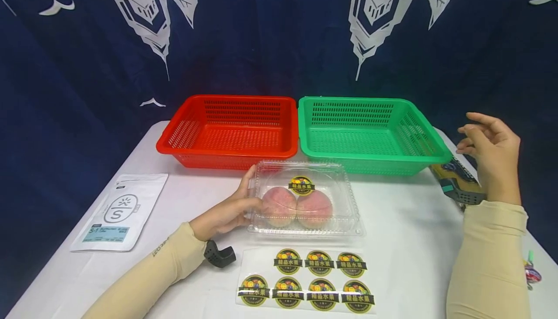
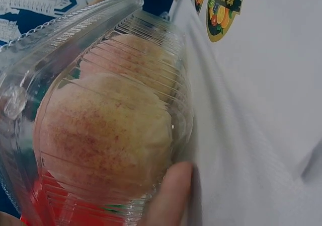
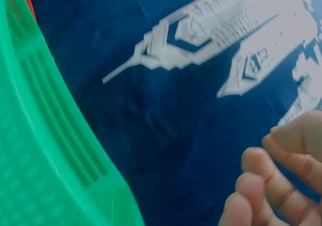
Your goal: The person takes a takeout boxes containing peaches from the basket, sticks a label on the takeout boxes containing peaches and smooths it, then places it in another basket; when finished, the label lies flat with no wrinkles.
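My left hand (image 1: 226, 212) rests against the left end of a clear plastic box (image 1: 305, 200), thumb up along its side and fingers laid loosely against the wall, steadying it rather than clamping it. The box sits shut on the white bench (image 1: 414, 241), just in front of where the red basket (image 1: 231, 128) and green basket (image 1: 370, 132) meet. Inside are two peaches (image 1: 296, 207) side by side, touching, and a round sticker (image 1: 301, 185) is on the lid. A sheet of stickers (image 1: 307, 280) lies flat just in front of the box. My right hand (image 1: 492, 152) is raised off the bench near the green basket's right corner, fingers loosely curled, holding nothing. A white pouch (image 1: 119, 212) lies well apart on the left.
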Demonstrator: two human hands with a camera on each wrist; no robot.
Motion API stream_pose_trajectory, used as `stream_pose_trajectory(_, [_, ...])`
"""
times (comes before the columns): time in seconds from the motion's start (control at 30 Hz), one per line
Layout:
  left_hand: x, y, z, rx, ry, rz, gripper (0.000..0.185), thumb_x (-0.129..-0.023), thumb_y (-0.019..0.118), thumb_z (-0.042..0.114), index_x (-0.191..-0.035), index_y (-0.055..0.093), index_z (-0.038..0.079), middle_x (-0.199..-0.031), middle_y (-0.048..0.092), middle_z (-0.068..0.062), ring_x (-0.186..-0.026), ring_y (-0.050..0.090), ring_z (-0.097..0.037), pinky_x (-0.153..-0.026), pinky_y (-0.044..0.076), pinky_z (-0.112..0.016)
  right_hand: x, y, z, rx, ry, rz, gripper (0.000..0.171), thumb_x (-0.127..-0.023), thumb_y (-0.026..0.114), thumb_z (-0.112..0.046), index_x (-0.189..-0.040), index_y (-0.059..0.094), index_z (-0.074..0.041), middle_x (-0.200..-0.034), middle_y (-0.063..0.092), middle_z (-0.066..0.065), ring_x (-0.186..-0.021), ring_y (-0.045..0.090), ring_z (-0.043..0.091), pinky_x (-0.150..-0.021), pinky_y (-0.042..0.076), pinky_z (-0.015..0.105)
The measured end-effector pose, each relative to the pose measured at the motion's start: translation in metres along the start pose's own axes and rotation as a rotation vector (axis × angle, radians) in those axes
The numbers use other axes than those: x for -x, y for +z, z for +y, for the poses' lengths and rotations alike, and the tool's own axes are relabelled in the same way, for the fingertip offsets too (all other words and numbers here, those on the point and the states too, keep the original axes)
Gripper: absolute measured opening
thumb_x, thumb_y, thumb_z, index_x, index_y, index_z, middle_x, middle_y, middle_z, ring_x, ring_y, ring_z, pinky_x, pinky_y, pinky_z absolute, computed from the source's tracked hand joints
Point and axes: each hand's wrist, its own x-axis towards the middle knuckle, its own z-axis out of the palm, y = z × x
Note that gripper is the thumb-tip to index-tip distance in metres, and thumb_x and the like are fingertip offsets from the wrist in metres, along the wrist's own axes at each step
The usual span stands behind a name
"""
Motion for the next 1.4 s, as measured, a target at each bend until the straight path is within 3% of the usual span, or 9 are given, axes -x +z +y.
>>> stream_pose_trajectory(0.17, [-0.002, -0.003, -0.001, 0.02, -0.003, -0.014, 0.121, -0.087, 0.061, 0.009, -0.169, -0.023, 0.038, -0.171, -0.02, -0.034, -0.147, 0.031, -0.056, -0.112, 0.013, -0.09, 0.0, -0.016, 0.006, 0.066, 0.115, -0.018, 0.029, -0.108, 0.059, -0.001, -0.119, 0.076, -0.022, -0.096, 0.068, -0.006, -0.064, 0.063, 0.006, -0.057, 0.056, 0.014])
stream_pose_trajectory(0.3, [-0.003, -0.003, -0.002, 0.041, 0.0, -0.019, 0.121, -0.088, 0.062, 0.008, -0.169, -0.022, 0.039, -0.171, -0.026, -0.032, -0.154, 0.013, -0.059, -0.112, 0.01, -0.09, -0.004, -0.028, 0.019, 0.086, 0.198, -0.053, 0.026, -0.109, 0.061, -0.008, -0.12, 0.075, -0.027, -0.101, 0.068, -0.01, -0.069, 0.063, 0.005, -0.057, 0.055, 0.015])
stream_pose_trajectory(0.5, [-0.005, -0.003, -0.004, 0.052, 0.001, -0.017, 0.119, -0.087, 0.06, 0.007, -0.17, -0.02, 0.038, -0.171, -0.022, -0.032, -0.157, 0.007, -0.06, -0.114, 0.008, -0.089, -0.007, -0.039, 0.038, 0.011, 0.323, -0.132, 0.028, -0.109, 0.062, -0.009, -0.121, 0.074, -0.031, -0.103, 0.065, -0.012, -0.068, 0.058, 0.006, -0.056, 0.051, 0.017])
stream_pose_trajectory(0.63, [-0.006, -0.003, -0.006, 0.057, 0.011, -0.005, 0.119, -0.086, 0.061, 0.008, -0.17, -0.017, 0.039, -0.171, -0.019, -0.034, -0.156, 0.01, -0.06, -0.114, 0.012, -0.088, -0.008, -0.045, 0.052, -0.098, 0.397, -0.254, 0.033, -0.112, 0.056, -0.01, -0.128, 0.072, -0.034, -0.097, 0.065, -0.007, -0.066, 0.054, 0.008, -0.055, 0.046, 0.021])
stream_pose_trajectory(0.87, [-0.005, -0.003, -0.01, 0.038, 0.046, -0.005, 0.12, -0.085, 0.066, 0.014, -0.171, -0.013, 0.04, -0.168, -0.006, -0.038, -0.153, 0.018, -0.058, -0.112, 0.017, -0.089, -0.007, -0.046, 0.078, -0.308, 0.356, -0.426, 0.041, -0.114, 0.044, -0.001, -0.14, 0.066, -0.023, -0.092, 0.06, -0.001, -0.065, 0.034, 0.015, -0.058, 0.022, 0.03])
stream_pose_trajectory(1.07, [-0.002, 0.002, -0.006, 0.048, 0.038, 0.019, 0.117, -0.085, 0.061, 0.009, -0.172, -0.011, 0.038, -0.168, -0.006, -0.035, -0.149, 0.022, -0.053, -0.115, 0.014, -0.087, -0.004, -0.043, 0.087, -0.35, 0.313, -0.399, 0.039, -0.113, 0.044, 0.0, -0.139, 0.066, -0.021, -0.091, 0.058, -0.001, -0.068, 0.026, 0.018, -0.059, 0.019, 0.031])
stream_pose_trajectory(1.1, [-0.002, 0.003, -0.006, 0.047, 0.033, 0.025, 0.116, -0.086, 0.061, 0.008, -0.172, -0.01, 0.038, -0.165, 0.005, -0.034, -0.148, 0.024, -0.051, -0.116, 0.015, -0.087, -0.004, -0.042, 0.087, -0.359, 0.306, -0.396, 0.039, -0.113, 0.044, 0.0, -0.138, 0.066, -0.02, -0.091, 0.059, -0.001, -0.068, 0.027, 0.018, -0.059, 0.018, 0.031])
stream_pose_trajectory(1.27, [0.001, 0.005, -0.005, 0.036, 0.021, 0.021, 0.114, -0.084, 0.057, 0.006, -0.173, -0.008, 0.037, -0.154, 0.022, -0.027, -0.142, 0.032, -0.048, -0.116, 0.018, -0.085, -0.002, -0.038, 0.089, -0.391, 0.28, -0.39, 0.039, -0.113, 0.041, 0.002, -0.135, 0.067, -0.018, -0.087, 0.059, 0.0, -0.068, 0.024, 0.019, -0.058, 0.016, 0.03])
stream_pose_trajectory(1.4, [0.006, 0.009, 0.0, 0.022, 0.028, 0.004, 0.113, -0.086, 0.058, 0.008, -0.173, -0.009, 0.036, -0.148, 0.026, -0.023, -0.134, 0.037, -0.043, -0.116, 0.018, -0.085, -0.001, -0.036, 0.089, -0.383, 0.275, -0.363, 0.039, -0.113, 0.042, 0.002, -0.133, 0.068, -0.018, -0.087, 0.061, -0.001, -0.062, 0.035, 0.013, -0.057, 0.016, 0.029])
